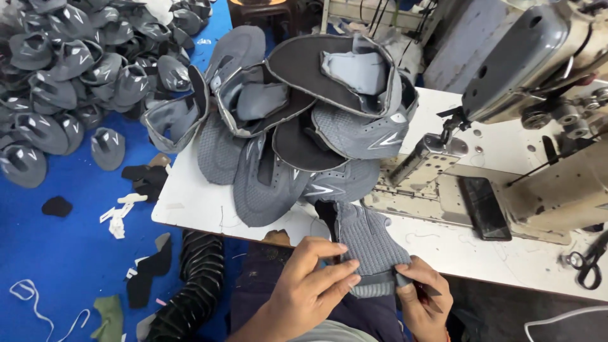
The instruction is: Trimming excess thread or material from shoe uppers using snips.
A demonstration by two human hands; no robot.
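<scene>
We pinched the grey knit upper between left hand and right hand, both closed on its near edge (long axis running away toward the sewing machine).

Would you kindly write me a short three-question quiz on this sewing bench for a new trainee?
1. True or false: both hands grip the grey knitted shoe upper at the near table edge.
2. What lies on the blue floor at far left? A) a heap of grey shoe uppers B) cardboard boxes
3. Which tool lies at the white table's right edge?

Key:
1. True; left hand and right hand hold it.
2. A; the heap of grey shoe uppers.
3. Black scissors.
</scene>
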